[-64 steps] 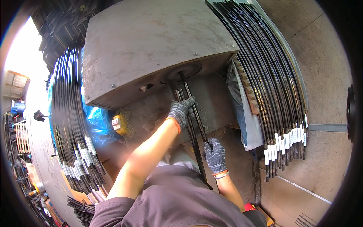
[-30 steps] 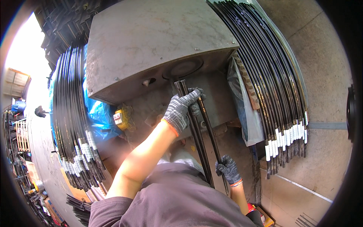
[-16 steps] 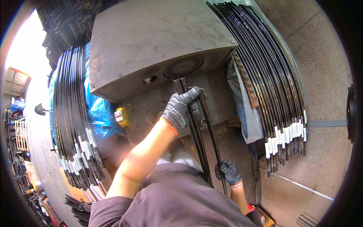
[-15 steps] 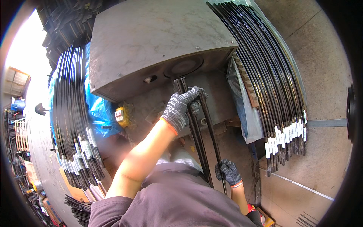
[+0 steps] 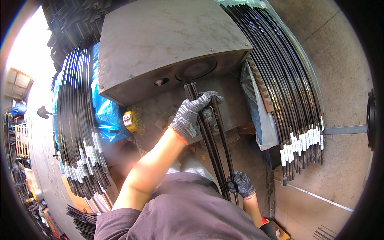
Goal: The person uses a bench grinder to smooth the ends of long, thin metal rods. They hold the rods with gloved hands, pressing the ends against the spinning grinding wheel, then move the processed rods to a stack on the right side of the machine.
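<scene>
My left hand (image 5: 190,114), in a grey knitted glove with an orange cuff, is closed around the upper part of a bundle of long black rods (image 5: 212,160). The bundle slants down toward my body, its cut ends showing above the glove. A separate thin black rod (image 5: 222,136) runs beside it on the right, its top against the fingers of my left hand. Lower down, my right hand (image 5: 241,184), in a dark grey glove, is closed around that thin rod. The grey metal machine housing (image 5: 168,36) stands just beyond the rod ends, a round opening (image 5: 196,70) in its front.
Rows of black rods with white-marked ends lie at the left (image 5: 76,120) and right (image 5: 280,88). A toothed wooden strip (image 5: 260,84) edges the right row. Blue plastic sheeting (image 5: 105,116) and a yellow switch box (image 5: 132,120) are left of the machine.
Both hands keep their grips on the rods. My right hand and the thin rod have barely moved; the whole view has shifted slightly.
</scene>
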A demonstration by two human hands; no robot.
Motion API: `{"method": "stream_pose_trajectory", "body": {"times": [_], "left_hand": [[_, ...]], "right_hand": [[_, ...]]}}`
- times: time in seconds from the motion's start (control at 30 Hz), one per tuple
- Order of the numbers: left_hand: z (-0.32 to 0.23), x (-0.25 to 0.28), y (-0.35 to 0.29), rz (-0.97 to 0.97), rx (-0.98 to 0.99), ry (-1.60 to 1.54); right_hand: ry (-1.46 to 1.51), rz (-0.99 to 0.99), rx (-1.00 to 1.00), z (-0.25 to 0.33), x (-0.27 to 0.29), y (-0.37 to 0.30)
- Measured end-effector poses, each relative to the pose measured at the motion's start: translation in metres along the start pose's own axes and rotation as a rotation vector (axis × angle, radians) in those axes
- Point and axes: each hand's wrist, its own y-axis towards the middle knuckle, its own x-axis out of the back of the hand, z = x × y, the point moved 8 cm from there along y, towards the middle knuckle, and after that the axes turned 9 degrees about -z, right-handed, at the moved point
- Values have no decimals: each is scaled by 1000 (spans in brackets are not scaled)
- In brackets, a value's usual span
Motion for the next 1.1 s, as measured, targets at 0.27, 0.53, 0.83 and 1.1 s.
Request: {"method": "stream_pose_trajectory", "body": {"times": [0.27,0.53,0.83,1.1], "left_hand": [[9,3,-1,-15,-12,52],[8,17,19,-103,-80,94],[28,48,42,-263,-23,85],[49,73,64,-380,1,126]], "right_hand": [[-18,30,-7,1,-4,-2],[-38,-89,170,13,-9,-3],[-306,-421,326,8,20,4],[-512,-512,414,41,-2,9]]}}
